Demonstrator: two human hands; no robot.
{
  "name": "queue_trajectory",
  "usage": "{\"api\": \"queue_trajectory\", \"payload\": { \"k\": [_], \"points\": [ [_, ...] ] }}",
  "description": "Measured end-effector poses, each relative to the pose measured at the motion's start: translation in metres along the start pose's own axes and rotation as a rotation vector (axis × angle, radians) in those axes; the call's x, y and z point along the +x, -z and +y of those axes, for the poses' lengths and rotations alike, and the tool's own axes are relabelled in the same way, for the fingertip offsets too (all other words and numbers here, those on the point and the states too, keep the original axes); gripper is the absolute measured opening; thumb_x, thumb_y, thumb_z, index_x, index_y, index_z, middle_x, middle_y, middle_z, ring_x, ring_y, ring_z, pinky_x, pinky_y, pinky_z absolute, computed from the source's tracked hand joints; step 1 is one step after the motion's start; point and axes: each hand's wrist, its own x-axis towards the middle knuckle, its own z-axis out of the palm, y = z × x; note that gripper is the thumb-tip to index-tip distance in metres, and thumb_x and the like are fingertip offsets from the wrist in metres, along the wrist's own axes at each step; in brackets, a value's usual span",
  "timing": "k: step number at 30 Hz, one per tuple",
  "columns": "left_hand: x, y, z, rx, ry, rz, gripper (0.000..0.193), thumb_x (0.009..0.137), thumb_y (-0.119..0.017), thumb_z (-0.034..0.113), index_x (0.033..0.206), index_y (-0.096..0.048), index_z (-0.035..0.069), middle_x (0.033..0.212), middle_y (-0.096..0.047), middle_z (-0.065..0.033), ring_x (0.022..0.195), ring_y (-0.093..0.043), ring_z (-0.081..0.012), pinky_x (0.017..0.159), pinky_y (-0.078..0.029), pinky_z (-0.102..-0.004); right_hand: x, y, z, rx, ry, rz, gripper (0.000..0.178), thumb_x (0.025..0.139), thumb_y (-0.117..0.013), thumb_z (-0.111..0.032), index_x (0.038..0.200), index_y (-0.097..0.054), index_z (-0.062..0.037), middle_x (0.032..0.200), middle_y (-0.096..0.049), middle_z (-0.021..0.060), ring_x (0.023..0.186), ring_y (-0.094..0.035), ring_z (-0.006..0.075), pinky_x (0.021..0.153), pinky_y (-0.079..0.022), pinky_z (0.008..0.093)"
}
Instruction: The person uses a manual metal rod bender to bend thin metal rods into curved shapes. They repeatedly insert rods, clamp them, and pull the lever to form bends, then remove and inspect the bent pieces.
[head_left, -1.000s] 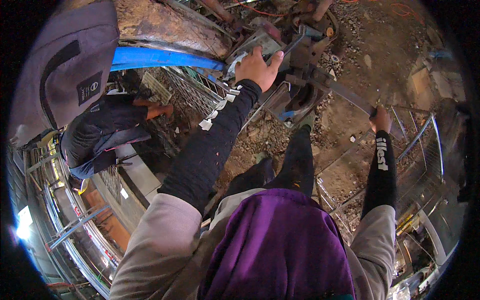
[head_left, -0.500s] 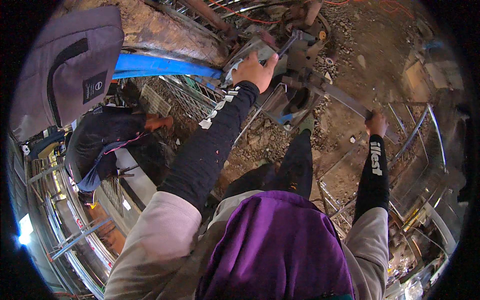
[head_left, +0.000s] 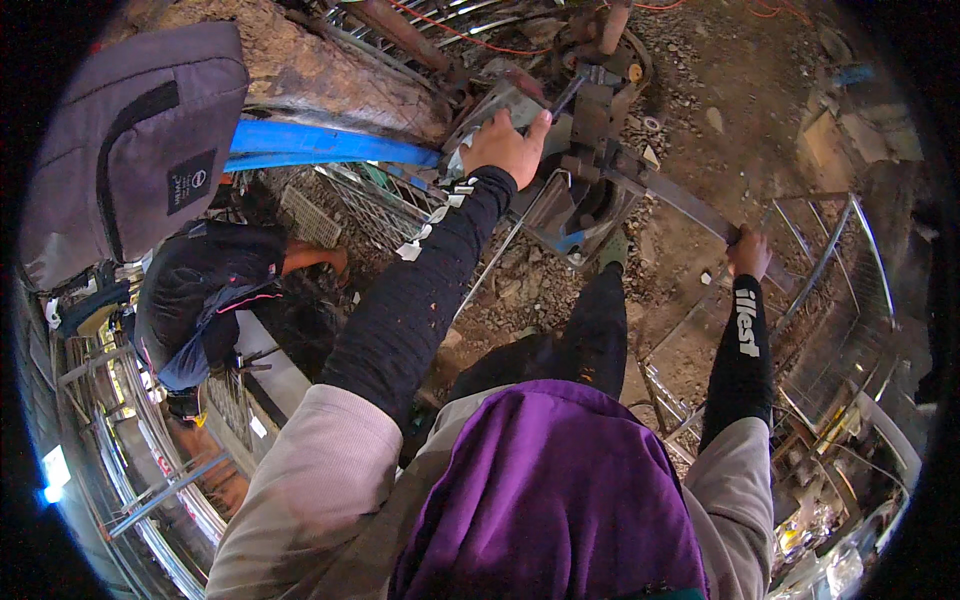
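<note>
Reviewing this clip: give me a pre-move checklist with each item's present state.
1. Right hand around the bar: ok, near its outer end.
2. Left hand holding firmly: cannot tell, its underside is hidden.
3. Bar's inner end secured at the machine: cannot tell.
4. Gloves worn: not ok, both hands are bare.
5. Co-worker clear of the bar: ok, crouched or bent at far left.
</note>
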Motion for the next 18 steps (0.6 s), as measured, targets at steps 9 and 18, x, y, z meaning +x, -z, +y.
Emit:
{"api": "queue_trajectory", "payload": {
  "k": [9,18],
  "points": [
    [-0.001,0.003,0.003,-0.007,0.015,-0.014,0.089,0.092,-0.039,0.076,0.145,-0.046,0.004,0.144,-0.053,-0.0217,0.134,-0.051,-0.0376,0.114,-0.032,-0.0606,-0.008,-0.029,0.012,-0.009,0.008,0.06,0.032,0.082,-0.066,-0.012,0.113,-0.069,-0.0189,0.109,-0.069,0.0094,0.113,-0.063,0.0303,0.096,-0.049,0.0503],
    [0.001,0.001,0.002,0.006,-0.038,0.033,0.092,0.092,-0.039,0.077,0.146,-0.047,0.004,0.139,-0.057,-0.0248,0.129,-0.055,-0.0391,0.109,-0.041,-0.0496,-0.019,-0.028,0.014,0.054,-0.037,0.029,0.028,0.084,-0.065,-0.011,0.111,-0.068,-0.0179,0.111,-0.07,0.0081,0.116,-0.062,0.0294,0.097,-0.048,0.0507]
  ]
}}
